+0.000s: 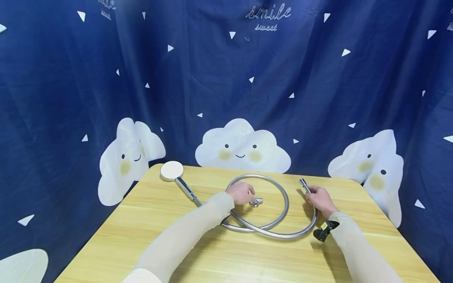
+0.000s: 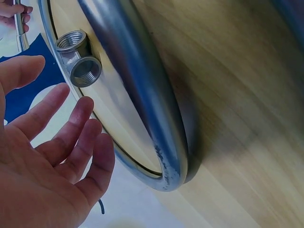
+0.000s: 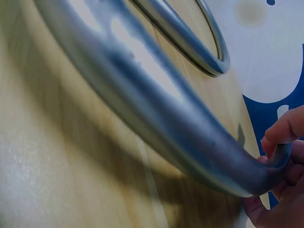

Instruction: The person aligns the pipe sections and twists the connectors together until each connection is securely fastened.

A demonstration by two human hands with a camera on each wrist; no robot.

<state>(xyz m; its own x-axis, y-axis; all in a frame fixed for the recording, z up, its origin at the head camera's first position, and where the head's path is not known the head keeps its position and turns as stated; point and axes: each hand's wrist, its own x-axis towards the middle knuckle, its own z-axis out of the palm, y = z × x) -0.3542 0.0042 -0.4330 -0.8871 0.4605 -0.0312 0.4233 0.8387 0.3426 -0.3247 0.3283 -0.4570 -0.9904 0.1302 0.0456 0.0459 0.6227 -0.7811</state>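
My right hand (image 1: pixel 322 201) pinches a grey shower hose (image 1: pixel 285 236) just below its metal end connector (image 1: pixel 303 184), which points up and away from me. The right wrist view has the hose close up, curving into the fingers (image 3: pixel 286 127). My left hand (image 2: pixel 61 152) reaches over the hose loop with its fingers loosely bent and nothing between them. Just beyond those fingertips lies a metal threaded tee fitting (image 2: pixel 80 59), two of its openings facing the camera. In the head view the same tee fitting (image 1: pixel 256 202) sits inside the loop, partly behind the left hand (image 1: pixel 241 192).
A round white-faced hand shower (image 1: pixel 172 170) lies at the table's far left, its handle joined to the hose, which runs under my left forearm (image 1: pixel 191 228). The wooden table (image 1: pixel 247 259) ends at a blue curtain (image 1: pixel 219 86) with white clouds.
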